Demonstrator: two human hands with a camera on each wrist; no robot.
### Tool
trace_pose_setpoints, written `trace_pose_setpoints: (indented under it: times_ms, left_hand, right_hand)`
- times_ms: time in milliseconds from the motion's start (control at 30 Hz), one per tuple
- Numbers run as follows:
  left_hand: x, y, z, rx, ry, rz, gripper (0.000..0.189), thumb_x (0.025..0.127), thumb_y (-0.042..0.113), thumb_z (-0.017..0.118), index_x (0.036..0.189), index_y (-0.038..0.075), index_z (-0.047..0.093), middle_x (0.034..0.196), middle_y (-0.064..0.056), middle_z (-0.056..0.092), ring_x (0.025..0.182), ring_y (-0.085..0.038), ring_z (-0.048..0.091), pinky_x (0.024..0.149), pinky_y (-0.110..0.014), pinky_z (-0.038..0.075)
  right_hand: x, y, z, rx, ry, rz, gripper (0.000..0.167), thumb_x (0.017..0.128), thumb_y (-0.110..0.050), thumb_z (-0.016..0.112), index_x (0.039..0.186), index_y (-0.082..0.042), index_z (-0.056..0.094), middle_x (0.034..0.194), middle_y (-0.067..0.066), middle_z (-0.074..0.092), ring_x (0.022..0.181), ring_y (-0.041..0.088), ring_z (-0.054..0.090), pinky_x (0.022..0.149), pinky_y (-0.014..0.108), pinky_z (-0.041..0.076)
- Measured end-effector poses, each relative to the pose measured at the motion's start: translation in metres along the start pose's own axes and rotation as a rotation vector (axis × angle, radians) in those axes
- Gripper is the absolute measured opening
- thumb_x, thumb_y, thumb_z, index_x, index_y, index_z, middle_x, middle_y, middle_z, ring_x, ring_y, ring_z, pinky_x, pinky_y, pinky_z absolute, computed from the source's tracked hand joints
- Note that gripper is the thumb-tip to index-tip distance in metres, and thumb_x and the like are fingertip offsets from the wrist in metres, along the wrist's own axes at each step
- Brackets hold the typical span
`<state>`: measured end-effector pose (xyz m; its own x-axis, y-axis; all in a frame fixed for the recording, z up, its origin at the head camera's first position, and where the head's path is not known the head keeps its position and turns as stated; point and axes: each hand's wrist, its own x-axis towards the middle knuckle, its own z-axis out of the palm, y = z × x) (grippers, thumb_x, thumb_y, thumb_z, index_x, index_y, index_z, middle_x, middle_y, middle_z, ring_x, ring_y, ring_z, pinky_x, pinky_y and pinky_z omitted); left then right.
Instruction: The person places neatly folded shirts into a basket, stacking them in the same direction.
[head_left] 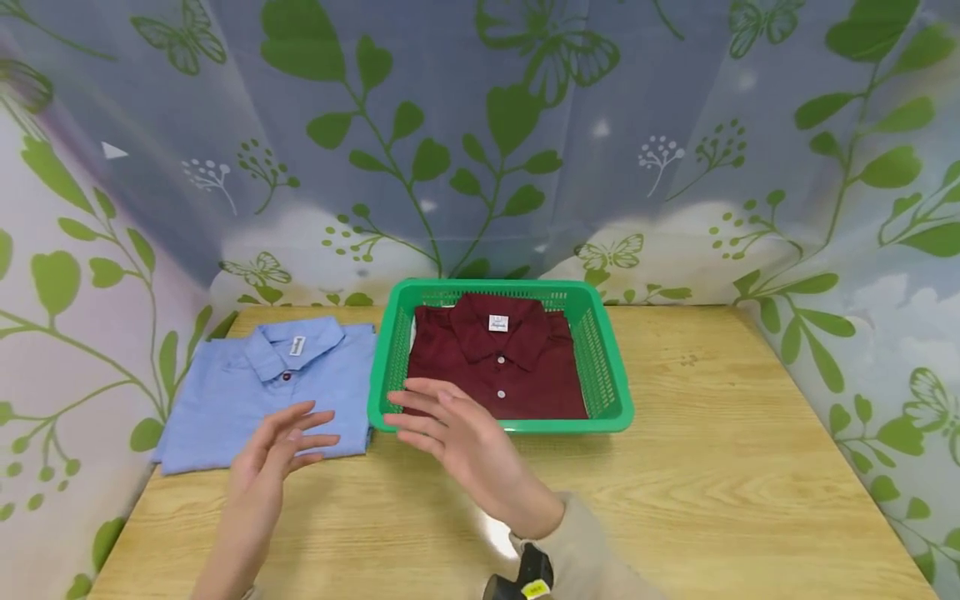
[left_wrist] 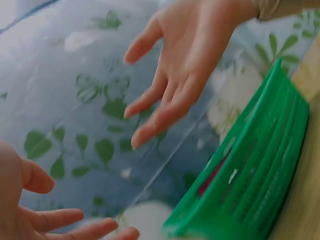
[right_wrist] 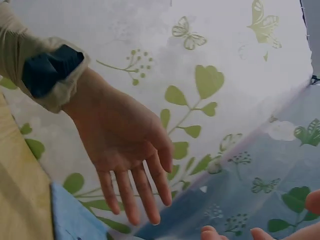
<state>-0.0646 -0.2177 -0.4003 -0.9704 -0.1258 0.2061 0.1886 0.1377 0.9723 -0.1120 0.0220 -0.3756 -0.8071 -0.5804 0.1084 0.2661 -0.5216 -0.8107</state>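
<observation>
Left hand (head_left: 272,454), right hand (head_left: 467,433) hung wide | blue shirt (head_left: 225,404) (folded) lay at far-left corner of counter (head_left: 720,467) | basket (head_left: 566,426) held maroon shirt (head_left: 540,387)

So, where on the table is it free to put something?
The table is barest between the green basket and right curtain. A strip in front of the basket is bare too, under the right arm. The blue shirt crowds the left.

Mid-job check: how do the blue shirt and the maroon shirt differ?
The blue shirt lies on the table; the maroon shirt sits inside the green basket. The blue shirt shows one dark button, the maroon shirt two white ones. Both are folded, with a white label inside the collar.
</observation>
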Motion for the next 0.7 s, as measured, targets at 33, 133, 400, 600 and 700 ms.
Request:
trace_pose_setpoints:
  times_ms: [33, 133, 400, 600, 700]
  left_hand:
    - [0.000, -0.003, -0.004, -0.002, 0.045, -0.002, 0.033, 0.108, 0.014, 0.040, 0.133, -0.002, 0.054, 0.119, -0.009, 0.069, 0.096, -0.019, 0.070, 0.082, -0.026, 0.055]
    - [0.002, -0.015, -0.017, -0.006, 0.197, -0.026, 0.030, 0.107, 0.012, 0.042, 0.129, -0.002, 0.057, 0.113, -0.006, 0.071, 0.092, -0.016, 0.071, 0.079, -0.023, 0.055]
    - [0.007, -0.054, -0.045, 0.129, 0.495, -0.018, 0.030, 0.101, -0.001, 0.041, 0.128, 0.000, 0.056, 0.109, 0.003, 0.068, 0.093, -0.007, 0.065, 0.079, -0.014, 0.048]
    - [0.014, -0.080, -0.060, 0.033, 0.643, -0.024, 0.030, 0.101, 0.000, 0.040, 0.124, 0.001, 0.059, 0.112, 0.000, 0.065, 0.100, -0.010, 0.060, 0.082, -0.016, 0.045]
    - [0.018, -0.093, -0.067, 0.052, 0.738, -0.051, 0.032, 0.099, 0.001, 0.042, 0.123, 0.003, 0.063, 0.110, 0.004, 0.061, 0.100, -0.007, 0.055, 0.084, -0.018, 0.040]
  right_hand:
    - [0.002, 0.006, 0.003, 0.006, -0.001, 0.009, 0.049, 0.107, -0.025, 0.037, 0.145, 0.005, 0.036, 0.149, 0.029, 0.038, 0.134, 0.042, 0.044, 0.112, 0.045, 0.035]
    - [0.008, 0.022, 0.009, -0.008, 0.001, 0.023, 0.047, 0.106, -0.023, 0.040, 0.144, 0.005, 0.038, 0.147, 0.027, 0.041, 0.134, 0.043, 0.044, 0.112, 0.048, 0.034]
    - [0.026, 0.062, 0.011, -0.082, -0.019, 0.141, 0.049, 0.103, -0.020, 0.042, 0.145, 0.004, 0.039, 0.150, 0.018, 0.041, 0.138, 0.037, 0.040, 0.115, 0.045, 0.029]
    - [0.035, 0.094, 0.008, -0.145, 0.008, 0.197, 0.053, 0.103, -0.019, 0.041, 0.151, 0.001, 0.032, 0.161, 0.013, 0.021, 0.148, 0.033, 0.020, 0.120, 0.045, 0.015]
    - [0.036, 0.109, 0.004, -0.208, 0.011, 0.241, 0.055, 0.104, -0.022, 0.041, 0.154, -0.003, 0.030, 0.166, 0.011, 0.002, 0.151, 0.029, -0.001, 0.120, 0.048, 0.003]
